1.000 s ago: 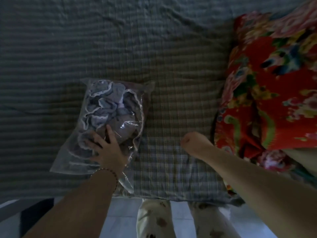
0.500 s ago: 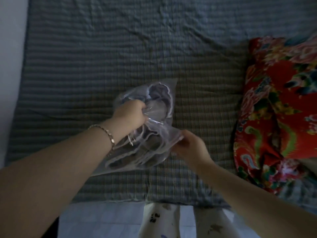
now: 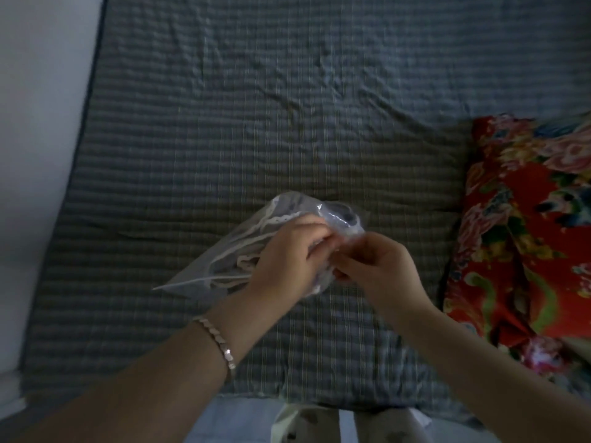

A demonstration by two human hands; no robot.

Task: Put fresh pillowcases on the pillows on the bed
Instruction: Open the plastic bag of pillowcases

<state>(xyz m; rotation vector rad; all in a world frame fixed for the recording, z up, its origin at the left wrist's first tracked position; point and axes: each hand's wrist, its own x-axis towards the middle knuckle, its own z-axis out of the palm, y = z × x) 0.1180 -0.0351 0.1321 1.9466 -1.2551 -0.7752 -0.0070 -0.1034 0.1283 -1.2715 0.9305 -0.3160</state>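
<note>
A clear plastic bag (image 3: 238, 251) holding folded bluish fabric with pale lace trim is lifted above the bed, its far corner trailing down to the left. My left hand (image 3: 287, 260) grips the bag near its upper end, fingers curled round the plastic. My right hand (image 3: 375, 266) pinches the same end of the bag from the right, close against the left hand. A red floral pillow (image 3: 527, 231) lies at the right of the bed.
The bed is covered by a grey-blue checked sheet (image 3: 287, 123) with creases in the middle. A pale wall (image 3: 35, 123) runs along the left side. My legs in patterned trousers (image 3: 316, 423) stand at the bed's near edge.
The bag went from lying flat under my left hand to being picked up. Both hands have come together at one end of it, and my view has shifted left.
</note>
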